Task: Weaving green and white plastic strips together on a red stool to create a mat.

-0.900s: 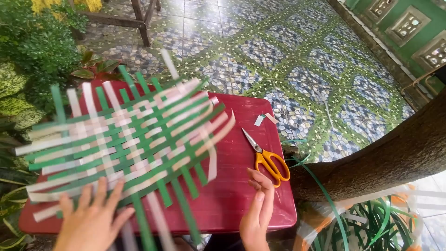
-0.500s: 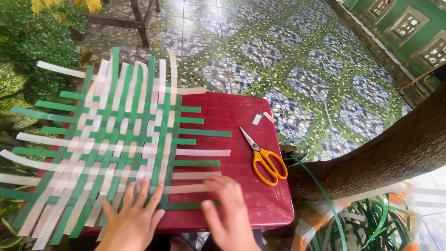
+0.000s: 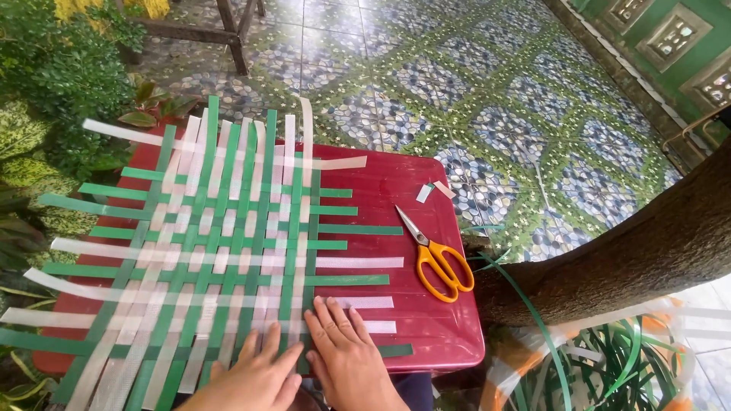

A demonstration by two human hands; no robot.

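Your left hand (image 3: 255, 374) and right hand (image 3: 346, 358) lie flat, fingers spread, pressing the near edge of the green-and-white woven strip mat (image 3: 221, 251) on the red table (image 3: 426, 327), holding nothing.

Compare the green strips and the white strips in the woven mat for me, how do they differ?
The green strips are opaque and solid in colour; the white strips are pale and look slightly see-through. The green strips look a little narrower than the white strips. Both kinds run both ways, interlaced, with loose ends on the red table.
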